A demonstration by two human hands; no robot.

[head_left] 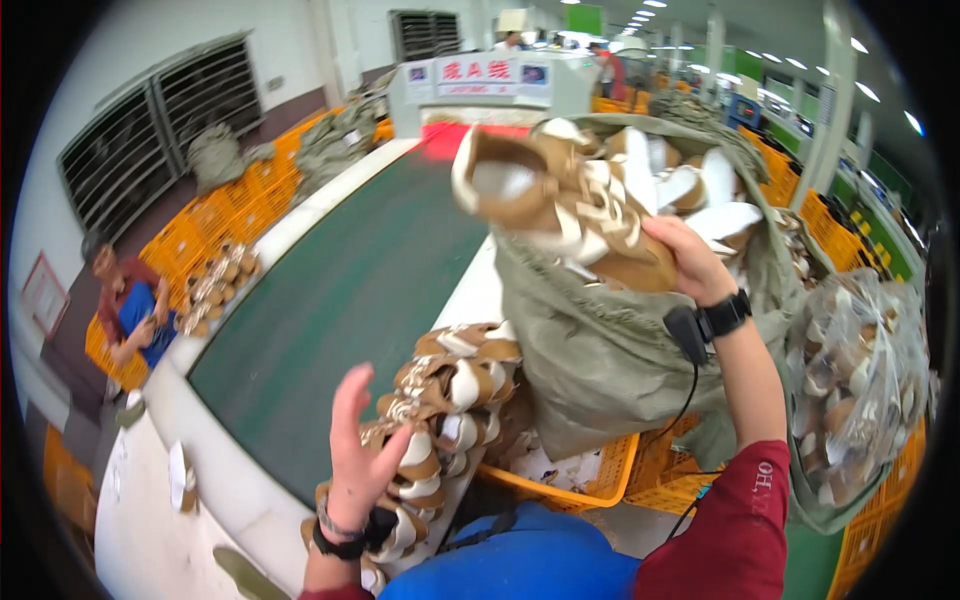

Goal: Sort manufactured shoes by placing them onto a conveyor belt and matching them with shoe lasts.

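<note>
The right hand point(685, 255) is gripping a bunch of tan-and-white shoe uppers point(560, 205), fingers clenched around its lower end, and is holding it up above the mouth of a big grey-green sack point(600, 350). The bunch is blurring, so its edges are hard to trace. The left hand point(360, 450) is hanging released, fingers spread and grasping nothing, just over a row of stacked uppers point(450, 400) that is lying along the edge of the worktop point(480, 290), beside the dark green conveyor belt point(340, 290).

The sack is bulging with more uppers point(690, 180) at its mouth and is resting on an orange crate point(600, 480). To the right a clear plastic bag point(860, 390) is holding yet more of them.

Judging by how things lie, the unloading seems partly done: one row is already lying laid out, one bunch is in the air, and the sack is looking far from emptied. The belt itself is carrying nothing in sight.

At far left another person in red and blue point(130, 310) is bending by orange crates and a further heap of uppers point(215, 285). How deep the sack runs is hidden, the stacked row is running out of sight behind the left forearm and the blue clothing, and the far end of the hall is too small to read.
</note>
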